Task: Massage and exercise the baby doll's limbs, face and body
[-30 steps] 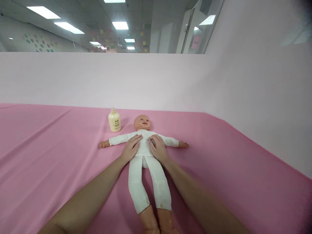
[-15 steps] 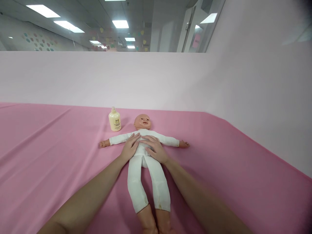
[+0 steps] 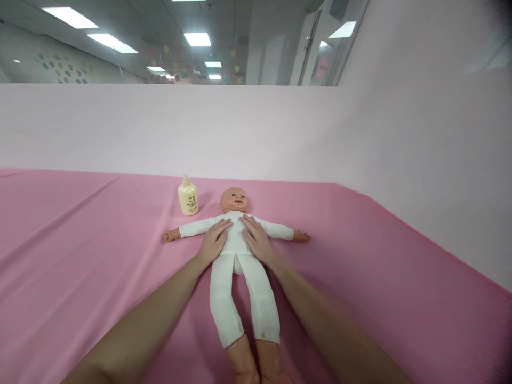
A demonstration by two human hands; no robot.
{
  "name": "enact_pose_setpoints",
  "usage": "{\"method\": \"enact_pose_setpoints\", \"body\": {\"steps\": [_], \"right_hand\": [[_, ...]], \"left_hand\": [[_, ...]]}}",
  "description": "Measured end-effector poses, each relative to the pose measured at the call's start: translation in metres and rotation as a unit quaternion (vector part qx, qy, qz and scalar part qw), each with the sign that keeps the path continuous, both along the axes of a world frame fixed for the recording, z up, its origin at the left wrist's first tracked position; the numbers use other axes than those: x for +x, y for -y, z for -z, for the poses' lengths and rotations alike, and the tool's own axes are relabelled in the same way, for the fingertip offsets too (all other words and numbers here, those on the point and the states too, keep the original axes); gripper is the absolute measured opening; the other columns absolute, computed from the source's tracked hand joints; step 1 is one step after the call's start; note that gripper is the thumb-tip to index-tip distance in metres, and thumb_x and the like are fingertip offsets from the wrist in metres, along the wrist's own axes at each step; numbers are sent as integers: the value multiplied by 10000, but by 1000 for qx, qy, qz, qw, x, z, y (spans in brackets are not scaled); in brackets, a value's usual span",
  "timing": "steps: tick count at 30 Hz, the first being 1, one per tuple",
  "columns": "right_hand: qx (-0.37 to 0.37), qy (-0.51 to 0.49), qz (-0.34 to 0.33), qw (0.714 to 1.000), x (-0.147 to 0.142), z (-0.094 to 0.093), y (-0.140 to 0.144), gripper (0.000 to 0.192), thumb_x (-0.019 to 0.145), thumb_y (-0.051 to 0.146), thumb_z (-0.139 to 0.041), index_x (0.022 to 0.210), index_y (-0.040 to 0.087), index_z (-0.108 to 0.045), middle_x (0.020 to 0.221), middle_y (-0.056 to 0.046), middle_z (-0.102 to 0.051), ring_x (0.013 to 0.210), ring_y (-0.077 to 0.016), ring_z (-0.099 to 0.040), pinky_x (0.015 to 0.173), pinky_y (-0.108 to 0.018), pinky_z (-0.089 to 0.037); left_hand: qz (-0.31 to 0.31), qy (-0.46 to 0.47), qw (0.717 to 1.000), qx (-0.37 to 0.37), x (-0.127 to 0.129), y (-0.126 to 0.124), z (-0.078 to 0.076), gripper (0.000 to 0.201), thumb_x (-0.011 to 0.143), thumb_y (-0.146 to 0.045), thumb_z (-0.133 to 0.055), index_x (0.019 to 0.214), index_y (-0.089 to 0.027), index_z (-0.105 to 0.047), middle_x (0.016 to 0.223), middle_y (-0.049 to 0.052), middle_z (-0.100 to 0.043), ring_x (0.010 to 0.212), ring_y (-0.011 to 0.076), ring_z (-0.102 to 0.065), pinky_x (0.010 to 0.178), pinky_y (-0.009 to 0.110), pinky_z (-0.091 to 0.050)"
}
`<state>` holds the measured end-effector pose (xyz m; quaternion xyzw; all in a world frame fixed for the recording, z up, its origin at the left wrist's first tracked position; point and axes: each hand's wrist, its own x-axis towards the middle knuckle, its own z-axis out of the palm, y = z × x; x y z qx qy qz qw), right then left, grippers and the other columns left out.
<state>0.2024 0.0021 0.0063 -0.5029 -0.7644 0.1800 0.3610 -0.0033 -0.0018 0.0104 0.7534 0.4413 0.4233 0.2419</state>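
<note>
A baby doll with a white cloth body lies on its back, head away from me and arms stretched out to the sides. Flat against the left edge of its torso rests my left hand, fingers extended toward the chest. My right hand lies on the opposite side of the torso, its fingers stretched up to the chest. Both hands are open and grip nothing. The white middle of the torso shows between them. The doll's feet are partly cut off at the bottom of the view.
Left of the doll's head stands a cream-coloured pump bottle with dark print. A pink sheet with some creases covers the surface. Behind it and to the right rises a white wall, with a window above.
My right hand has slid to the right across the doll's torso, and its fingers now point up toward the chest instead of lying across the middle. The left hand stays nearly in place.
</note>
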Motion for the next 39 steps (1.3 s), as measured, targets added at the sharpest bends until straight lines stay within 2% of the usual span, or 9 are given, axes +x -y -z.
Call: {"method": "enact_pose_setpoints", "body": {"steps": [7, 11, 14, 17, 24, 27, 29, 32, 39], "right_hand": [[-7, -33, 114, 993, 2, 11, -10, 529, 995, 408, -368, 1459, 198, -511, 1564, -97, -452, 1500, -280, -333, 1255, -551, -176], [-42, 5, 191, 981, 3, 7, -6, 531, 996, 395, -362, 1455, 168, -501, 1555, -98, -464, 1532, -338, -236, 1242, -632, -48], [-49, 25, 237, 970, 7, 7, -5, 548, 995, 402, -362, 1452, 133, -498, 1569, -110, -441, 1541, -380, -178, 1242, -626, -54], [-36, 38, 265, 963, 13, 11, -9, 553, 983, 399, -379, 1432, 106, -510, 1568, -159, -425, 1538, -396, -176, 1238, -620, -84], [17, 46, 294, 954, 22, 20, -15, 510, 962, 384, -418, 1378, 113, -535, 1523, -210, -441, 1510, -398, -209, 1205, -657, -96], [37, 54, 286, 956, 20, 16, -12, 422, 947, 342, -441, 1283, 133, -590, 1426, -202, -518, 1396, -393, -362, 1168, -641, -186], [60, 58, 272, 959, 18, 11, -9, 330, 936, 314, -454, 1163, 149, -628, 1282, -186, -594, 1247, -363, -477, 1103, -583, -300], [64, 68, 235, 968, 18, 4, -6, 210, 940, 267, -446, 1021, 172, -615, 1062, -128, -662, 1032, -295, -572, 958, -439, -408], [34, 144, 228, 962, 16, -8, -1, 167, 977, 234, -422, 920, 190, -572, 908, -99, -709, 871, -244, -648, 761, -326, -402]], "left_hand": [[-85, 3, 996, -24, -5, -10, 11, 448, 979, -300, -393, 1348, -183, -618, 1492, 96, -562, 1449, 229, -453, 1266, 476, -270], [-172, -19, 984, -28, -5, -10, 16, 425, 968, -312, -418, 1315, -194, -632, 1586, 111, -439, 1534, 303, -294, 1267, 561, -214], [-228, -37, 972, -34, -6, -10, 17, 427, 952, -336, -443, 1303, -180, -629, 1645, 122, -324, 1570, 357, -148, 1265, 606, -155], [-252, -50, 966, -29, -12, -12, 16, 412, 935, -337, -462, 1286, -190, -619, 1608, 130, -388, 1565, 377, -144, 1248, 643, -151], [-271, -81, 959, 12, -20, -14, 8, 311, 902, -293, -505, 1164, -233, -660, 1417, 119, -587, 1439, 366, -381, 1201, 622, -269], [-211, -86, 974, 21, -17, -10, 1, 300, 928, -245, -440, 1137, -214, -654, 1263, 132, -663, 1235, 315, -573, 1099, 535, -426], [-166, -75, 983, -2, -15, -7, -2, 315, 948, -224, -392, 1153, -206, -631, 1201, 119, -695, 1142, 284, -636, 1019, 477, -491], [-168, -85, 980, -56, -14, -4, -4, 318, 972, -260, -384, 1201, -222, -601, 1127, 98, -732, 1055, 282, -684, 921, 450, -526], [-177, -86, 979, -51, -16, -5, -1, 298, 963, -293, -426, 1192, -213, -598, 986, 85, -743, 938, 265, -690, 851, 421, -538]]}}
